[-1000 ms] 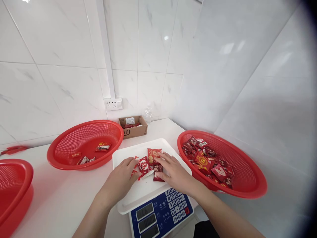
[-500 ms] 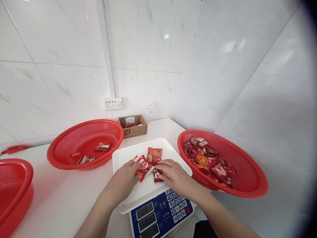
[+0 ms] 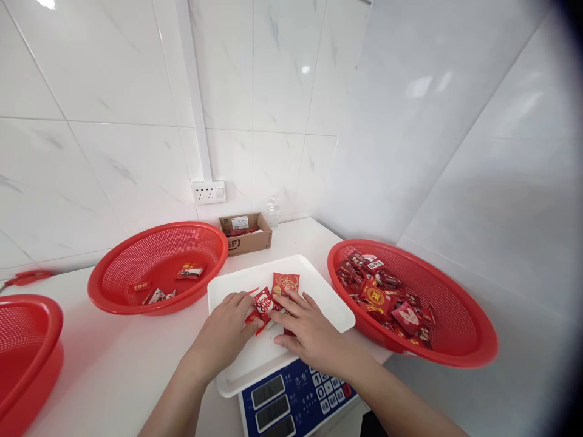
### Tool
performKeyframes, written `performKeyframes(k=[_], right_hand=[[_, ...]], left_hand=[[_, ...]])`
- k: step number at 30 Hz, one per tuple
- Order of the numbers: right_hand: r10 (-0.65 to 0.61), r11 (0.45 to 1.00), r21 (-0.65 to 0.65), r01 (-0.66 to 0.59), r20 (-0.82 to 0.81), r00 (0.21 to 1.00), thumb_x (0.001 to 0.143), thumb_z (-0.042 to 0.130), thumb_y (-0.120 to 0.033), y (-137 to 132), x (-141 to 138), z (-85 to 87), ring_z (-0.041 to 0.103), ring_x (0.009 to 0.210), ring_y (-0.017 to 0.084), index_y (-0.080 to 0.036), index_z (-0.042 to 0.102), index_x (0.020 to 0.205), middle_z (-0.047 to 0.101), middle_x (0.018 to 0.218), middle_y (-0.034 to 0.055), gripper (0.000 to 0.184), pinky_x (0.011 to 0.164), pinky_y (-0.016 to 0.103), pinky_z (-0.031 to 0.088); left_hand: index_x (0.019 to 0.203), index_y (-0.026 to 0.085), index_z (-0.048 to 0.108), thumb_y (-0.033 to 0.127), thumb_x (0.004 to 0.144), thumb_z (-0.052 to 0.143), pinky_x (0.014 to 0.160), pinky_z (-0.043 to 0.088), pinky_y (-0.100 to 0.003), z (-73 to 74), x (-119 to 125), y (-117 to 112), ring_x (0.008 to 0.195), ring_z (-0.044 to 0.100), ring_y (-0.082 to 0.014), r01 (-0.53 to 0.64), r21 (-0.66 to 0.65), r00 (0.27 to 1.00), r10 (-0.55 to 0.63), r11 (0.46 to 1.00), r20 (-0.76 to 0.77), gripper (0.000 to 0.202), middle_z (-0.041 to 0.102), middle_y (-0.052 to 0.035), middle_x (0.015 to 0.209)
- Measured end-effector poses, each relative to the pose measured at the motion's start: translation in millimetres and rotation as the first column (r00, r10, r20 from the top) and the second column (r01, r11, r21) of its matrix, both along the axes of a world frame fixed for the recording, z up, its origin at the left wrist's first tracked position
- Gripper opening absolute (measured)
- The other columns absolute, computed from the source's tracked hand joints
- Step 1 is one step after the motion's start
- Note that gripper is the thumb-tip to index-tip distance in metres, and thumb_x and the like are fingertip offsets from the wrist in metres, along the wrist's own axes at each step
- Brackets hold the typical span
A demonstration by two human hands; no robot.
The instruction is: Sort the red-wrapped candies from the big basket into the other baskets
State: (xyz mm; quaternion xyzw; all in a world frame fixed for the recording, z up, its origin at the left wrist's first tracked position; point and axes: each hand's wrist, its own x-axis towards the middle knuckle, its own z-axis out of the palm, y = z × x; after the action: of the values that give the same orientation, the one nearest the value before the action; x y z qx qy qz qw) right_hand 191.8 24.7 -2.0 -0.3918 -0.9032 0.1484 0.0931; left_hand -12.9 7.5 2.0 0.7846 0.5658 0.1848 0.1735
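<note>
A small heap of red sweet packets (image 3: 279, 290) lies on the white tray (image 3: 319, 288) of a blue electronic scale (image 3: 291, 400). My left hand (image 3: 223, 331) rests on the tray, fingers curled against the left side of the heap. Fingers stretched out flat, my right hand (image 3: 307, 331) lies over the heap's right side and covers one dark packet. Neither hand lifts a packet.
A red mesh basket (image 3: 460, 340) full of red packets stands right of the scale. Another red basket (image 3: 136, 258) with a few packets stands at the left. A third red basket (image 3: 22, 352) is at the far left edge. A cardboard box (image 3: 246, 240) sits by the wall.
My right hand has slid left across the tray over the packets, pushing them towards my left hand. The left hand has barely moved.
</note>
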Motion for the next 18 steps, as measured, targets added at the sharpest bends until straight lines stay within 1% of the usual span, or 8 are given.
performKeyframes(k=[2, 5, 9, 12, 15, 18], right_hand=[[-0.012, 1.0, -0.008, 0.012, 0.013, 1.0, 0.09, 0.046, -0.044, -0.5, -1.8, 0.7, 0.02, 0.137, 0.031, -0.028, 0.05, 0.131, 0.036, 0.146, 0.0064, 0.044, 0.108, 0.058, 0.017], [-0.04, 0.999, -0.022, 0.041, 0.024, 0.999, 0.091, 0.043, -0.045, 0.2, -2.2, 0.7, 0.02, 0.137, 0.032, -0.029, 0.049, 0.131, 0.037, 0.146, 0.0059, 0.044, 0.107, 0.059, 0.017], [-0.049, 0.999, -0.022, 0.05, 0.013, 0.999, 0.091, 0.043, -0.045, 1.8, -1.1, -1.0, 0.02, 0.137, 0.032, -0.028, 0.048, 0.133, 0.037, 0.146, 0.0071, 0.046, 0.107, 0.06, 0.016], [-0.049, 0.998, -0.037, 0.049, 0.013, 0.999, 0.091, 0.042, -0.046, 1.5, 0.2, -1.1, 0.022, 0.137, 0.032, -0.028, 0.048, 0.133, 0.036, 0.146, 0.0078, 0.046, 0.107, 0.06, 0.017], [-0.068, 0.996, -0.058, 0.07, 0.044, 0.997, 0.091, 0.041, -0.047, 0.7, 1.4, 0.6, 0.021, 0.137, 0.033, -0.029, 0.045, 0.135, 0.031, 0.148, 0.0067, 0.048, 0.107, 0.06, 0.016], [-0.072, 0.994, -0.077, 0.077, 0.065, 0.995, 0.091, 0.039, -0.047, 0.3, 2.7, 2.1, 0.019, 0.138, 0.032, -0.029, 0.043, 0.137, 0.029, 0.15, 0.0046, 0.049, 0.108, 0.06, 0.015]], left_hand=[[0.111, 0.021, 0.053, 0.029, 0.087, 0.045, 0.098, 0.037, -0.041, -0.5, 0.1, 0.1, 0.118, 0.045, -0.0244, 0.004, 0.018, 1.0, -0.004, 1.0, -0.001, 0.027, 0.057, -0.0079, 0.12], [0.114, 0.021, 0.053, 0.027, 0.086, 0.047, 0.103, 0.033, -0.044, -1.1, 0.1, 0.0, 0.126, 0.04, -0.0251, -0.002, 0.012, 1.0, 0.002, 1.0, -0.019, 0.03, 0.054, -0.0079, 0.128], [0.113, 0.021, 0.056, 0.027, 0.086, 0.048, 0.104, 0.033, -0.047, -1.1, 1.2, -0.3, 0.129, 0.037, -0.0276, -0.012, -0.013, 0.999, 0.012, 1.0, -0.044, 0.029, 0.051, -0.0097, 0.133], [0.115, 0.018, 0.055, 0.029, 0.087, 0.047, 0.106, 0.032, -0.047, -1.3, 2.3, 0.1, 0.132, 0.034, -0.0281, -0.024, -0.032, 0.997, 0.022, 0.999, -0.068, 0.031, 0.046, -0.0118, 0.138], [0.117, 0.016, 0.055, 0.029, 0.088, 0.045, 0.107, 0.03, -0.046, -1.4, 2.8, 0.8, 0.133, 0.033, -0.0283, -0.022, -0.047, 0.995, 0.017, 0.999, -0.094, 0.033, 0.045, -0.013, 0.14], [0.119, 0.016, 0.056, 0.031, 0.089, 0.045, 0.108, 0.028, -0.048, -1.1, 3.0, 1.3, 0.134, 0.031, -0.03, -0.032, -0.069, 0.993, 0.024, 0.997, -0.112, 0.036, 0.043, -0.0142, 0.141]])
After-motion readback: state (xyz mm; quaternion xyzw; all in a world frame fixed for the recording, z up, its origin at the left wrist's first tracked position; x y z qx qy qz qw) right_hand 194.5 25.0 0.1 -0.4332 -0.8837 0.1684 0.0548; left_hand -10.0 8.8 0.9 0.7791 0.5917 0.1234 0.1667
